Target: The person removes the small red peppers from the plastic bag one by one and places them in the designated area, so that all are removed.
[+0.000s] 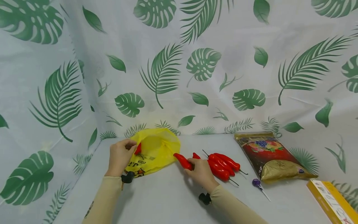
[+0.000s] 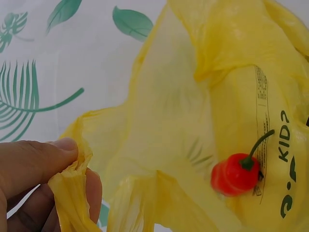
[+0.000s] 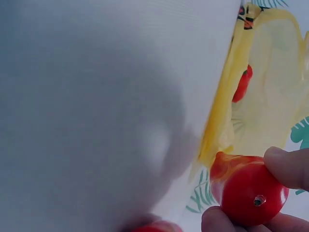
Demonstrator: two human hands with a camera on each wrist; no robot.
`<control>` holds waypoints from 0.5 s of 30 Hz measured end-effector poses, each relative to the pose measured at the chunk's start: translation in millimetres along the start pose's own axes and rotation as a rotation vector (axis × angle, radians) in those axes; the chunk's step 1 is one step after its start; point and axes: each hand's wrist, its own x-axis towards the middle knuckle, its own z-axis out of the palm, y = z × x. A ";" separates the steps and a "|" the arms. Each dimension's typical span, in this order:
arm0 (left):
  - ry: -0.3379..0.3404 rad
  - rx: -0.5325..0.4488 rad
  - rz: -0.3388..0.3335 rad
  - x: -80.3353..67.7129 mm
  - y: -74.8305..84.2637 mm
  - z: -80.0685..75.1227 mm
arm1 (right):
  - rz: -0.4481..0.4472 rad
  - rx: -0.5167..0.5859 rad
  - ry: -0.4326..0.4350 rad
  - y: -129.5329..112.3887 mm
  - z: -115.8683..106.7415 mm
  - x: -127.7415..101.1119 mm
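Observation:
My left hand (image 1: 120,158) pinches the edge of a thin yellow plastic bag (image 1: 167,143) between thumb and fingers. The bag's mouth gapes, and one red chili pepper (image 2: 236,175) with a green stem lies inside it. In my right hand (image 1: 202,172) is another red chili pepper (image 1: 183,161), its pointed tip toward the bag's right side. Thumb and fingers grip this pepper in the right wrist view, where its stem end (image 3: 259,200) faces the camera. Several more red chili peppers (image 1: 221,169) lie just right of my right hand, partly hidden by it.
Further right lies a red and gold fruit-printed packet (image 1: 272,155). Beside it are a purple lollipop (image 1: 256,183) and a yellow-orange box (image 1: 332,199) at the right edge. A white leaf-patterned sheet (image 1: 223,77) hangs behind the white table (image 1: 156,199).

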 end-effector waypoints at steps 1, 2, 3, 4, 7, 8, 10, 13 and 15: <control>-0.003 -0.001 0.000 -0.6 0.2 0.0 | 0.012 -0.005 -0.003 1.2 -0.4 -2.2; -0.006 -0.002 0.001 -1.1 0.4 -0.1 | 0.023 -0.012 -0.002 2.2 -1.1 -4.4; -0.008 -0.002 0.002 -1.3 0.5 -0.2 | 0.035 -0.017 -0.003 3.3 -1.9 -6.2; -0.007 -0.003 0.002 -1.4 0.6 -0.4 | 0.039 -0.023 -0.001 4.2 -2.8 -7.7; 0.003 -0.009 0.002 -0.6 1.0 -1.0 | 0.058 -0.029 0.011 6.4 -6.8 -11.8; 0.005 -0.009 0.003 -0.2 1.2 -0.9 | 0.062 -0.032 0.013 7.0 -8.4 -13.3; 0.007 -0.015 0.002 0.5 1.8 -0.6 | 0.066 -0.041 0.017 8.2 -12.1 -16.5; -0.002 -0.022 0.003 1.4 3.3 0.6 | 0.073 -0.060 0.025 11.3 -17.2 -22.0; -0.008 -0.031 0.000 1.7 4.3 1.4 | 0.067 -0.079 0.033 13.5 -20.6 -25.7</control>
